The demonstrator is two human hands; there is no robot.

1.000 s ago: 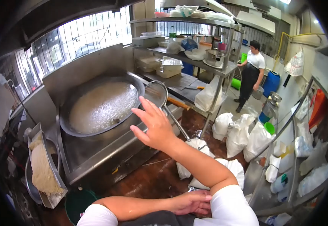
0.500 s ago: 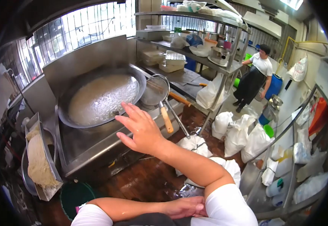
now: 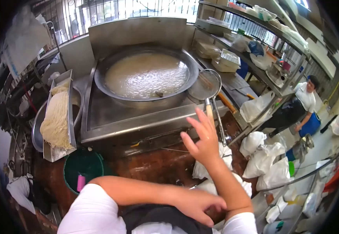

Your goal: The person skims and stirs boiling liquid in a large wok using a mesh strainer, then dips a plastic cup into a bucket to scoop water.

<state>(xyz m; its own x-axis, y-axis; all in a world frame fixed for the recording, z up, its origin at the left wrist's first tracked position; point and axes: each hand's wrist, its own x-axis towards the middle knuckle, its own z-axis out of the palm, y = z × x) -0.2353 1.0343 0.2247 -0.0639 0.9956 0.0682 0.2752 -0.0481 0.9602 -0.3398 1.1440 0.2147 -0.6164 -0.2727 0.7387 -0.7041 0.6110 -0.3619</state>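
My right hand [image 3: 203, 142] is raised with fingers spread, holding nothing. It overlaps the view of the wooden handle [image 3: 209, 111] of a round mesh strainer [image 3: 204, 86]; I cannot tell whether they touch. My left hand [image 3: 200, 204] lies across my body beside my right forearm, thumb and fingers apart, with nothing in it. Beyond them, a large wok [image 3: 196, 76] sits in the steel stove, filled with cloudy, bubbling liquid [image 3: 148, 74]. On the left, a metal trough [image 3: 71, 117] holds a heap of pale noodles [image 3: 56, 121] over a metal basin [image 3: 38, 130].
A green bucket [image 3: 65, 171] with a pink object stands on the wet brown floor. White sacks [image 3: 265, 160] crowd the right side. Steel shelving [image 3: 251, 56] carries containers and bags. Another person [image 3: 294, 109] in a dark apron stands behind it.
The view has swung left and down, so the stove sits nearer the centre. My right hand has moved from in front of the wok's rim toward the strainer handle. My left-hand fingers have spread.
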